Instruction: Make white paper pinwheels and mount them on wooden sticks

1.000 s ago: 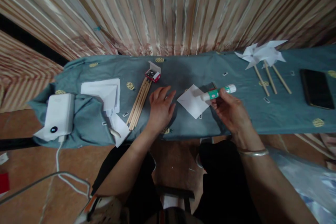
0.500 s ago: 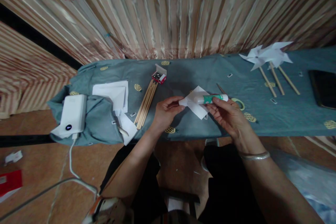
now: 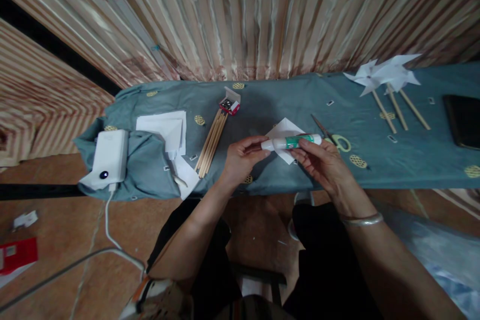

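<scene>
Glue stick (image 3: 291, 142) lies sideways between my two hands, just over the white paper (image 3: 284, 127) on the table (image 3: 412, 160). My right hand (image 3: 323, 166) holds its green middle. My left hand (image 3: 240, 159) pinches its white end, on the left.

I can read no text, brand or number from my feed. The glue stick (image 3: 291, 142) carries a green label band, but any print on it is too blurred to make out. The small box (image 3: 229, 104) beside the wooden sticks shows red and white printing, none of it legible. The red packet (image 3: 17, 255) on the floor has a pale label patch, too small to read.
</scene>
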The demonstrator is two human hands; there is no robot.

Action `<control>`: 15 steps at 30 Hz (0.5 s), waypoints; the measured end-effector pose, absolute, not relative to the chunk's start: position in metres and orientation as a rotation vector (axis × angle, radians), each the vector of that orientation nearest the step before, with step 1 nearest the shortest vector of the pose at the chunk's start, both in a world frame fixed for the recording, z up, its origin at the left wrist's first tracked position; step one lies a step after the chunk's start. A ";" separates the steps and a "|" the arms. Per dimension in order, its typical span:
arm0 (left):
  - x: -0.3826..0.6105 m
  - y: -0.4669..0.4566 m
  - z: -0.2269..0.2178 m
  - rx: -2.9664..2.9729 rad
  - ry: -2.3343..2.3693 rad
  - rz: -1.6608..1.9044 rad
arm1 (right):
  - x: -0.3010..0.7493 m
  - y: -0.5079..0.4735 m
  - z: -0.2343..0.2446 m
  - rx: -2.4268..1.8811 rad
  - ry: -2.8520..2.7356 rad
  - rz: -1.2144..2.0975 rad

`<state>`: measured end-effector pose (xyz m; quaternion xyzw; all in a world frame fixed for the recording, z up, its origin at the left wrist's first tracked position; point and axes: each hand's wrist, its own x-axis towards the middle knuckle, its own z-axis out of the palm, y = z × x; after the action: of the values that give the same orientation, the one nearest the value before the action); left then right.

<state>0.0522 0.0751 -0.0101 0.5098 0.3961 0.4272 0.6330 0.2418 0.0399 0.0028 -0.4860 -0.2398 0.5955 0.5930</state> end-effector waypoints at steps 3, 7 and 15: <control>0.053 0.075 -0.009 1.157 0.907 0.977 | 0.242 0.040 0.003 -1.139 -0.560 1.380; 0.054 0.076 -0.008 1.152 0.918 0.967 | 0.242 0.041 0.003 -1.159 -0.554 1.379; 0.055 0.075 -0.007 1.155 0.904 0.986 | 0.239 0.042 0.008 -1.164 -0.553 1.410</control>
<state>0.0551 0.0750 -0.0070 0.5052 0.3953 0.4313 0.6344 0.2388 0.0423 0.0082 -0.4973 -0.2365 0.6024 0.5777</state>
